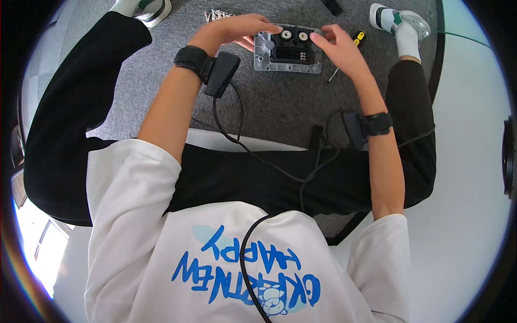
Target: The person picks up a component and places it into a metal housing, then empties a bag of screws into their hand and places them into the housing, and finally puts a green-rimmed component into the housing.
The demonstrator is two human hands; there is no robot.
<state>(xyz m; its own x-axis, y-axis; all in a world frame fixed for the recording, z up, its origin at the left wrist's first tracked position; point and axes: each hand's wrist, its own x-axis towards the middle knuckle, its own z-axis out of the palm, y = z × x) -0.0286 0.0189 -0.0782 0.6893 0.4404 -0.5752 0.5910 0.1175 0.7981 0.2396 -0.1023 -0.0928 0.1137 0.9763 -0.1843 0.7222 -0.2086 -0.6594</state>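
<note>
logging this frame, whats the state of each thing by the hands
grey metal housing with black insert: flat on the carpet, open face up
left hand: fingers spread over the housing's top edge
right hand: touching its right edge
yellow-handled screwdriver: lying unheld, partly hidden
small silver screws: loose pile

Seated on grey carpet (269, 102), legs in black trousers spread to either side. Grey metal housing (288, 51) lay flat on carpet between feet, open face up, two round white-ringed parts near its far edge, dark slotted block at centre. Left hand (237, 29) reached across, palm down, fingertips over housing's far left corner. Right hand (342, 48) rested at housing's right edge, fingers curled, touching rim. Yellow-handled screwdriver (353, 46) lay just beside right hand, partly hidden. Small pile of screws (215, 15) near left hand. Black wrist units, cabled, on both forearms.
</note>
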